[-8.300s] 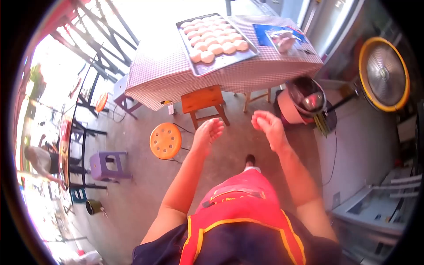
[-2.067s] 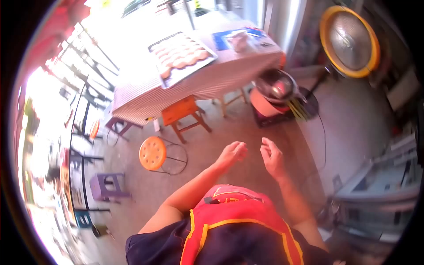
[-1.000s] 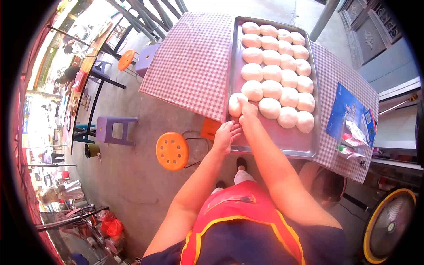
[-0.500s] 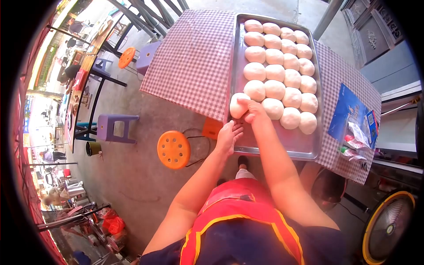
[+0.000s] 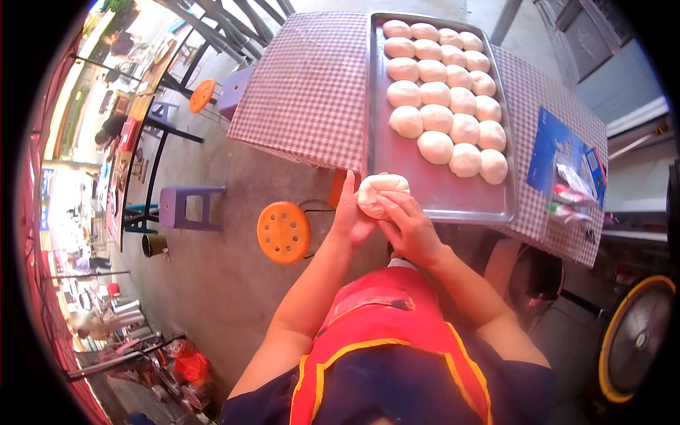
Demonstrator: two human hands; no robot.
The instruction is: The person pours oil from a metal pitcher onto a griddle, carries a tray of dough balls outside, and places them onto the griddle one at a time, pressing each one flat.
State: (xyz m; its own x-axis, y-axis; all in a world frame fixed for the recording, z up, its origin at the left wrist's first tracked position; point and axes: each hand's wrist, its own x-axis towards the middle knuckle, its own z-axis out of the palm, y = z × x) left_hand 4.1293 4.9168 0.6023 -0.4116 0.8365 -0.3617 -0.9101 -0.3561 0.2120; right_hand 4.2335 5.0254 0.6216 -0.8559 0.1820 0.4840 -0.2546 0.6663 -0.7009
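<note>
Dough ball [image 5: 382,193] lifted off tray [image 5: 443,193]; left hand [image 5: 352,218], right hand [image 5: 411,230] cupped around it

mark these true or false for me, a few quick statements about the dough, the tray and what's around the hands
1. The left hand and right hand together hold one pale round dough ball. True.
2. That ball lies among the rows of dough balls on the grey metal tray. False: it is held apart from them, by the tray's near corner.
3. An orange round plastic stool stands on the floor on the left hand's side. True.
4. The table's cloth is plain blue. False: the tablecloth is purple-and-white checked.
5. The tray's near end is bare. True.
</note>
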